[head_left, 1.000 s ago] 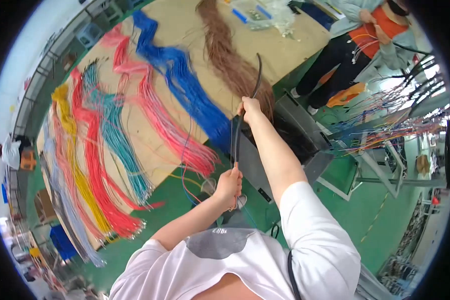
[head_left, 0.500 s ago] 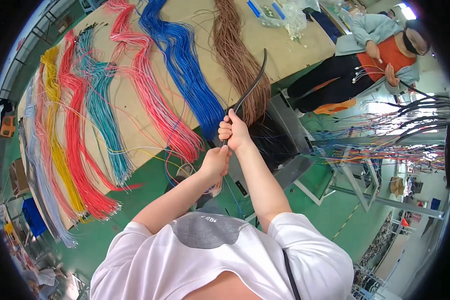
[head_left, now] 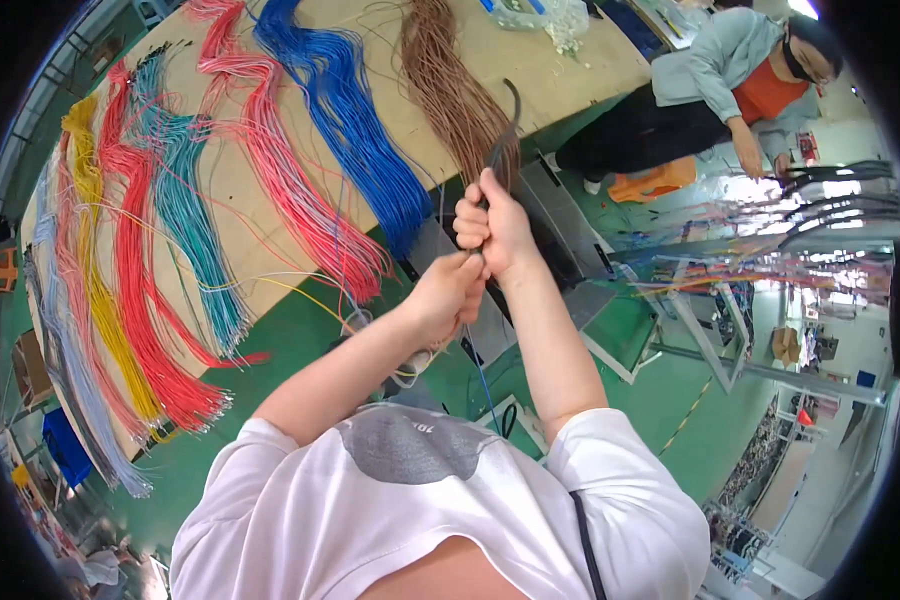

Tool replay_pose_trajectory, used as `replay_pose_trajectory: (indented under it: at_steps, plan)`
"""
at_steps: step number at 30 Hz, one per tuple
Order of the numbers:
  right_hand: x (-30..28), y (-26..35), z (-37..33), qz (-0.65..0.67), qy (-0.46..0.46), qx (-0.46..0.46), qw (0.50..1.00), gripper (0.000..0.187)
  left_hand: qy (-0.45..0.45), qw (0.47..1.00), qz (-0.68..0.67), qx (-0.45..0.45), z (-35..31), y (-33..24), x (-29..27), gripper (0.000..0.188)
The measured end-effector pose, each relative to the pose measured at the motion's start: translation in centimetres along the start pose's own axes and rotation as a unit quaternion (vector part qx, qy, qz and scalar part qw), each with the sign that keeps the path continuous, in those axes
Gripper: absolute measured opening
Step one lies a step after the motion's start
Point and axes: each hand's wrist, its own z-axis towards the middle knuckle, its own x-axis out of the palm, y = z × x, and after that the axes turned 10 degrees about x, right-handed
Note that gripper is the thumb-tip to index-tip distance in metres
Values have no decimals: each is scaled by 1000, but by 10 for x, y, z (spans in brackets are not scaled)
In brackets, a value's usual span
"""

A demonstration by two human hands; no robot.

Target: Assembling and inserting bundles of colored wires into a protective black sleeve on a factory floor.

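My right hand [head_left: 492,226] is wrapped round a thin black tube [head_left: 513,125], whose free end curves up over the bundle of brown wires [head_left: 455,90]. Just below and left of it, almost touching, my left hand [head_left: 450,298] is closed in a fist. Loose wires [head_left: 320,297], yellow, white and blue among them, come out around the left fist and trail to the left and down. What lies inside the fists is hidden, so I cannot tell how far the wires run into the tube.
Bundles of blue [head_left: 355,125], pink [head_left: 295,185], teal [head_left: 195,210], red [head_left: 150,250] and yellow wires [head_left: 105,290] lie on the table [head_left: 570,95]. A person [head_left: 730,85] sits at the right, near hanging cable bundles [head_left: 820,220]. A dark grey bin [head_left: 560,215] stands beyond my right hand.
Both hands have moved slightly right in the picture, still closed and close together. The table has shifted left in view. The other person now leans toward the hanging cables, hands lowered.
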Motion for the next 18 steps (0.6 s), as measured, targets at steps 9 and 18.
replay_pose_trajectory:
  at_steps: [9, 18]
  plan:
    - [-10, 98, -122, -20, 66, -215, 974, 29, 195, 978, 60, -46, 54, -37, 122, 25]
    - [-53, 21, -141, 109, -141, -251, 951, 33, 252, 940, 141, -182, 26, 22, 114, 23]
